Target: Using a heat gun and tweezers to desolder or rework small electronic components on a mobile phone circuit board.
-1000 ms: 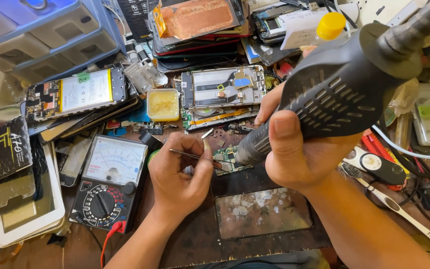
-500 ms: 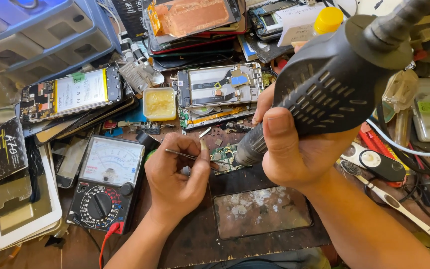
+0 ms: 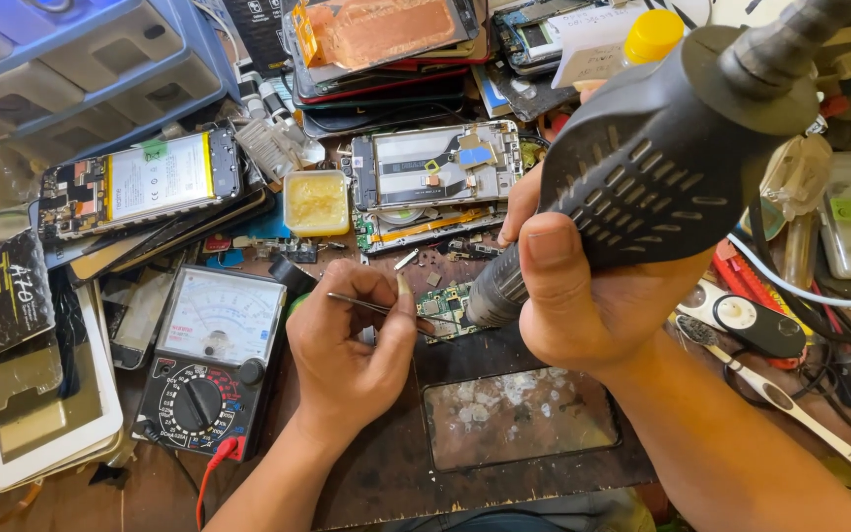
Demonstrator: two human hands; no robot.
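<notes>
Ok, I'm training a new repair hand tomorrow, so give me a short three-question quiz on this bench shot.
1. True or false: the right hand grips a hot-air tool whose metal nozzle points down at the small circuit board.
2. What does the left hand hold? A) a screwdriver B) tweezers C) a brush
3. Fill in: the analog multimeter lies on the bench to the ___ of the left hand, as seen in the picture.

Key:
1. True.
2. B: the tweezers, tips toward the board.
3. Left.
</notes>
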